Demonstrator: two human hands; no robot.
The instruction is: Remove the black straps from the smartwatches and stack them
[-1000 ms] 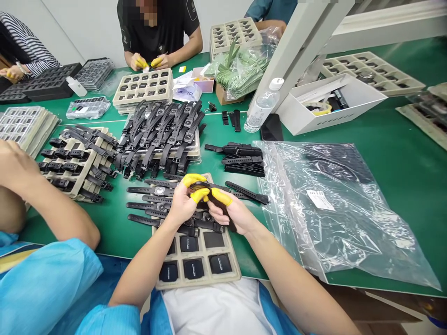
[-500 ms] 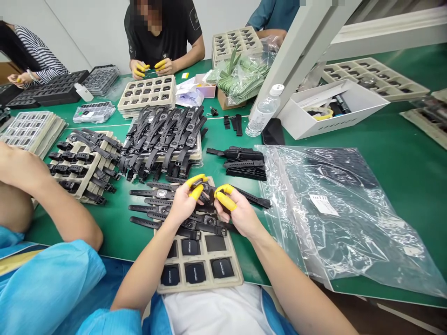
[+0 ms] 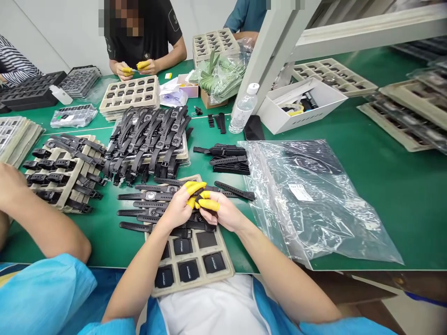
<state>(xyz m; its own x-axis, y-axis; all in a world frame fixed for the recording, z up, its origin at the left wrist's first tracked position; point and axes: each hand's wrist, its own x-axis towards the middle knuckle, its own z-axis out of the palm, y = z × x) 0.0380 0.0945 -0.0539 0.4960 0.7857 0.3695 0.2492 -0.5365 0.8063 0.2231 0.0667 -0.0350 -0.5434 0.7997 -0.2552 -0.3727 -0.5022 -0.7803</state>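
My left hand [image 3: 181,207] and my right hand [image 3: 221,211] meet over the tray, yellow covers on thumbs and fingertips. The left is closed on a small black watch [image 3: 198,191], mostly hidden by fingers. Against it, my right hand pinches a black watch strap [image 3: 206,218]. Beneath the hands, several black watches with straps [image 3: 152,196] lie crosswise on the beige tray [image 3: 228,265]. Square black watch faces [image 3: 188,270] fill its near pockets. Loose black straps [image 3: 228,160] are piled beyond my right hand, and another strap [image 3: 234,190] lies nearer.
A clear plastic bag [image 3: 324,223] covers the table at right. Stacked strapped watches [image 3: 150,135] stand ahead, beside another loaded tray [image 3: 64,186]. Farther back are a water bottle [image 3: 243,111], a white box [image 3: 303,111] and a co-worker's hands [image 3: 136,69]. A neighbour's arm [image 3: 45,218] rests at left.
My hands have come together; the watch and strap, held apart before, now meet. The view has turned to the right, so the table's contents sit farther left.
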